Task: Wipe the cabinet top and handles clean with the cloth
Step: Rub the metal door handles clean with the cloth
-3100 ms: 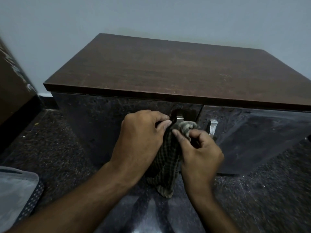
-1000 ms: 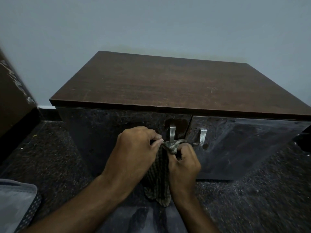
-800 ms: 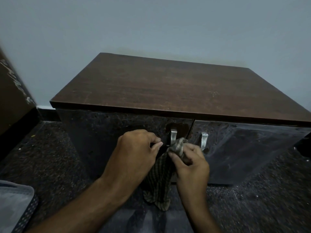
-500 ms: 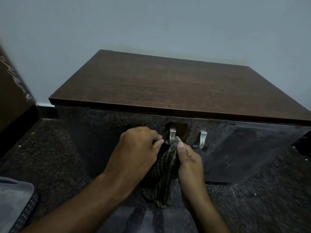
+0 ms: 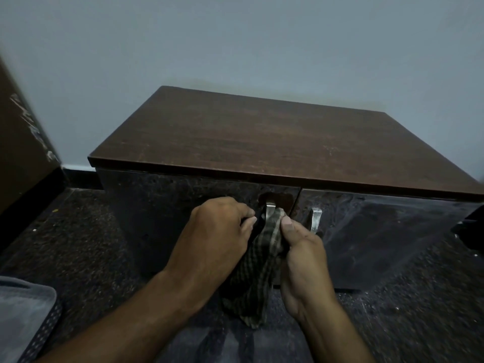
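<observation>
Checked dark cloth (image 5: 258, 268) wraps the left metal handle (image 5: 270, 209) on the cabinet (image 5: 275, 142) front, below the brown wooden top. Left hand (image 5: 217, 239) and right hand (image 5: 301, 260) each keep a closed grip on the cloth; the right handle (image 5: 315, 218) stands just beside, bare.

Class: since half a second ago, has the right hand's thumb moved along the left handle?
Cannot tell: the thumb sits beside the left handle much as before.

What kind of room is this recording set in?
Probably a room in a home: a low wooden two-door cabinet stands on a dark speckled floor against a plain painted wall. Which room cannot be told.
</observation>
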Demonstrator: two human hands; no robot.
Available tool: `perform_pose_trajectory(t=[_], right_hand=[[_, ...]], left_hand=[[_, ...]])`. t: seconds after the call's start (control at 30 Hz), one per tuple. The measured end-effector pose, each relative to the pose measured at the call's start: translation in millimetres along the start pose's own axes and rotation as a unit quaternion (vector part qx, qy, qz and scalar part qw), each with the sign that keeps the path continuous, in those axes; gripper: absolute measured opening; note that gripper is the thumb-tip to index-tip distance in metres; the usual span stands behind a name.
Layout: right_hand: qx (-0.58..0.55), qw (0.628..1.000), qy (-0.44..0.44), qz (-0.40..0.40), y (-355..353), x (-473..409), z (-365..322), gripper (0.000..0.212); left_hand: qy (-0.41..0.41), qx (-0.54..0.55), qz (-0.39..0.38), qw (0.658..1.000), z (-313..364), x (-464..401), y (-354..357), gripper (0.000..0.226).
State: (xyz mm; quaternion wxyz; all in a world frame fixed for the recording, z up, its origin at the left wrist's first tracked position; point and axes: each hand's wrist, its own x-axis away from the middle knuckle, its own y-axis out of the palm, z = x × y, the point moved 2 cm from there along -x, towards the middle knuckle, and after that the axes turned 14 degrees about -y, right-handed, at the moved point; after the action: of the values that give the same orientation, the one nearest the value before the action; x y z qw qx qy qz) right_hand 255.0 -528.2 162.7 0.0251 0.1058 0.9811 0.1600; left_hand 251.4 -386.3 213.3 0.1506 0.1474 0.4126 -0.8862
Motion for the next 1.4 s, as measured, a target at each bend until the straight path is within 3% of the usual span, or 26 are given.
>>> perform_pose_trajectory(t=[0.13,0.2,0.3,0.43,0.53,0.73,1.17,1.4], right_hand=[[0.05,0.998,-0.032,-0.005,-7,5,16,0.033],[0.143,0.984,-0.107,0.007,-8,11,14,0.024],[0.271,0.911,-0.302,0.081,-2,23,1,0.009],[0.381,0.771,-0.51,0.016,19,20,-8,0.011],[0.445,0.689,-0.572,0.015,30,1,-10,0.005],[0.553,0.604,-0.572,0.037,16,5,25,0.005],[0.551,0.59,-0.588,0.056,15,3,22,0.004],[0.578,0.556,-0.585,0.119,26,1,12,0.021]], left_hand=[[0.02,-0.018,0.008,1.0,0,0,1,0.013],[0.021,-0.02,0.014,0.999,-1,0,-2,0.014],[0.007,-0.017,0.024,1.0,-3,-4,-6,0.013],[-0.008,-0.021,0.032,0.999,-1,-5,-13,0.014],[-0.002,-0.018,0.031,0.999,-1,-4,-16,0.015],[-0.009,-0.014,0.032,0.999,-5,-3,-20,0.015],[-0.008,-0.005,0.022,1.0,-4,-1,-20,0.015],[0.0,-0.004,0.022,1.0,-5,-2,-19,0.015]])
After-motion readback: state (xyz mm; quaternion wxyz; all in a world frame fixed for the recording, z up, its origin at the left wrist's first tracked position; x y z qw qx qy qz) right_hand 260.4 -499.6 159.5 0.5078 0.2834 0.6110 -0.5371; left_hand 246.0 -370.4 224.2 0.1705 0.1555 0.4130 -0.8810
